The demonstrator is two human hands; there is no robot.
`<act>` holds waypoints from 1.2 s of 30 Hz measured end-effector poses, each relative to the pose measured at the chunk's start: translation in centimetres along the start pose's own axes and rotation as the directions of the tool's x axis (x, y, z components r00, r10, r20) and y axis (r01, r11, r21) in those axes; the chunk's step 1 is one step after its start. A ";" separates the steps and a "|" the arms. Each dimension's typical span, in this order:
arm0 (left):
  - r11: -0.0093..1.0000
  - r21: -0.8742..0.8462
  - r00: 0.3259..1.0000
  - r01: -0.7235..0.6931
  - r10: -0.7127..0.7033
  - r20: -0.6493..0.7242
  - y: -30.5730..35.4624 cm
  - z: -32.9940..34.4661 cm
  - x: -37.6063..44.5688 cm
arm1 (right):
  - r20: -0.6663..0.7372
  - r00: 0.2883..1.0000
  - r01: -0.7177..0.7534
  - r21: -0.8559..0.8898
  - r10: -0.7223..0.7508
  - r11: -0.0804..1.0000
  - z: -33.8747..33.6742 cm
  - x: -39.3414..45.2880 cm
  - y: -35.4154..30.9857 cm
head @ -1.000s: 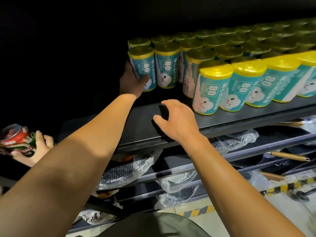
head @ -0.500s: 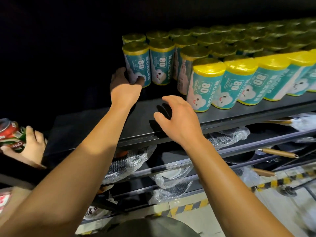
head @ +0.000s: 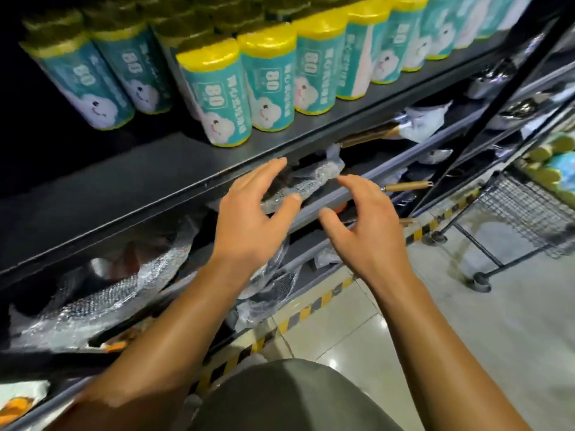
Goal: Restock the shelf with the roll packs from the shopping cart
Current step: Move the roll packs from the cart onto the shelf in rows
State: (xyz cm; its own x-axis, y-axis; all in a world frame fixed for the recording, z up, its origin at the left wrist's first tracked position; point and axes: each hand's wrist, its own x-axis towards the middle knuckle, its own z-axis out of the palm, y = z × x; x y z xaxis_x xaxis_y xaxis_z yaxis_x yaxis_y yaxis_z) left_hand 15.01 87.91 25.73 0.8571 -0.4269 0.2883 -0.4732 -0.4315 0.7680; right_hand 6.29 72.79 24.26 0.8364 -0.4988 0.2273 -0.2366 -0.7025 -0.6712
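Forearms reach up from the bottom of the view, bare, converging toward the front lip of the shelf (head: 130, 194). Just below that lip, the left hand (head: 249, 219) hovers palm down, its fingers (head: 267, 171) spread and loosely curved, thumb pointing right; it holds nothing. Beside it, the right hand (head: 364, 225) hangs at the same height with its fingers (head: 348, 183) bent in an open claw and thumb reaching left toward the other thumb, a small gap between them; it too is empty. Both hands hover in front of the rails and bubble-wrapped goods (head: 102, 293) that sit under the shelf, touching none of them as far as can be seen.

Above the hands, the roll packs (head: 217, 94) stand upright on the shelf in a row running right, teal wrappers with yellow tops and an "80" on each label. Two more stand left of that row, set a little back from the shelf edge, with darker rows behind. Bare shelf surface lies in front of those left packs.

Right of the shelf, beyond its black upright post, the shopping cart (head: 529, 213) stands on the tiled floor (head: 466, 337), and more packs show at the cart's upper edge.
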 end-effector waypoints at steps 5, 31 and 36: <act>0.998 0.005 0.974 -0.063 0.060 0.218 3.4 8.8 -2.8 | -0.044 0.986 -0.164 -0.055 0.162 0.985 -5.1 -4.0 8.2; 0.937 -0.159 0.573 -0.312 0.319 0.755 18.5 46.4 4.8 | -0.333 0.641 -0.746 -0.060 0.691 0.663 -23.2 -3.9 36.3; 0.896 -0.231 0.453 -0.379 0.397 0.798 23.5 53.2 8.2 | -0.367 0.479 -0.843 0.063 0.798 0.535 -25.2 -3.0 40.2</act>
State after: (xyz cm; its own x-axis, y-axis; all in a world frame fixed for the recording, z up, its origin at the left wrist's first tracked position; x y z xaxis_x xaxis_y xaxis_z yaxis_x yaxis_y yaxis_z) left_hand 0.03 31.98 15.71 0.0376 -0.9991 -0.0209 -0.7018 -0.0414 0.7111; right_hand -18.21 33.30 14.39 0.0303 -0.9853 -0.1679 -0.7999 0.0768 -0.5951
